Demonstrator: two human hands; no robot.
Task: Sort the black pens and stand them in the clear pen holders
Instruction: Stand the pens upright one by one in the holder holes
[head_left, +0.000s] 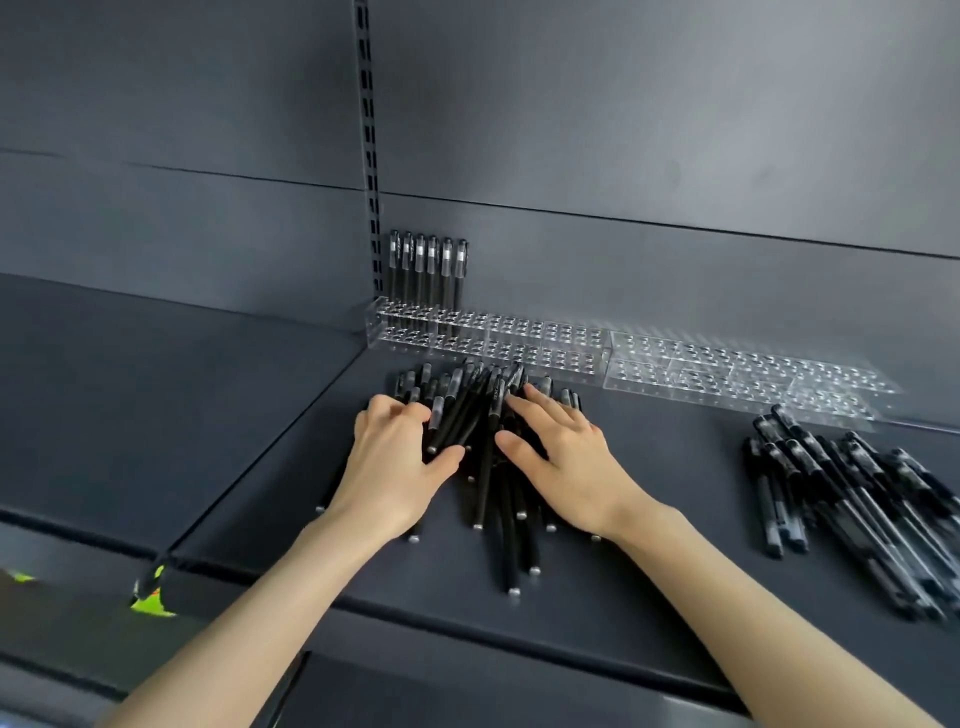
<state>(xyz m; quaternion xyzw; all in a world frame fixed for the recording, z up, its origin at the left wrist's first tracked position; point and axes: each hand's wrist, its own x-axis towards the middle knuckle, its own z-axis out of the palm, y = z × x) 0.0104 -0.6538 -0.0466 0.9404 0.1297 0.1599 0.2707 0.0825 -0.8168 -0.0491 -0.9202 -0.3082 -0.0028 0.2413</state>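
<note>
Loose pen pile (852, 509) front-R of holders (727, 374)

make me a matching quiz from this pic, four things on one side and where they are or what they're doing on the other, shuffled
1 standing pens
2 left hand
3 right hand
4 right pile

A flat on the middle pile, fingers straight
B upright in the clear holder, left end
C lying on the shelf, untouched
D grips a bundle of pens

Pairs: 1-B, 2-D, 3-A, 4-C
</note>
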